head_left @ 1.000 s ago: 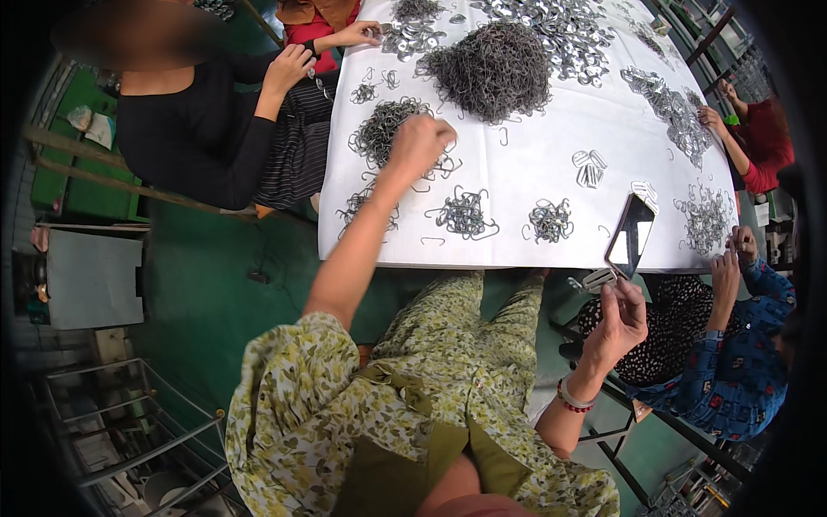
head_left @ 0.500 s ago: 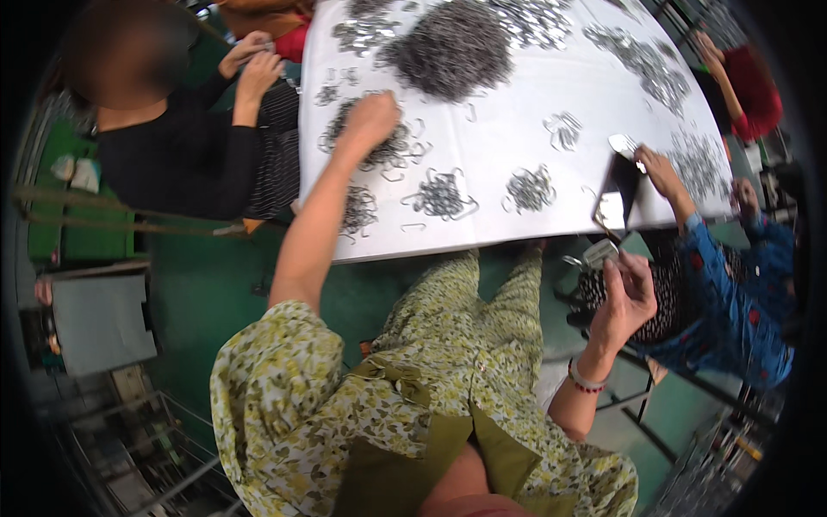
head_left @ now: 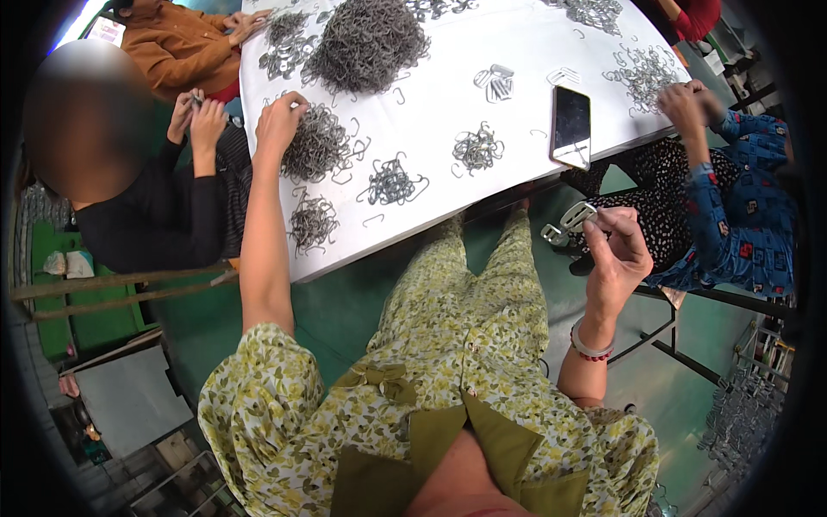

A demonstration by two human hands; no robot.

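Right hand (head_left: 618, 254) pinches a small stack of bent grey wire clips (head_left: 577, 215).

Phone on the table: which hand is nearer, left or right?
Right. The right hand is off the table edge just below the phone, pinching a metal clip. The left hand is far across, on a hook pile.

A white flat bench (head_left: 448, 82) holds small heaps of bent grey wire hooks (head_left: 317, 145) — one big heap (head_left: 366, 43) sits near the far side — and a dark flat phone (head_left: 571, 126) lies near the edge.
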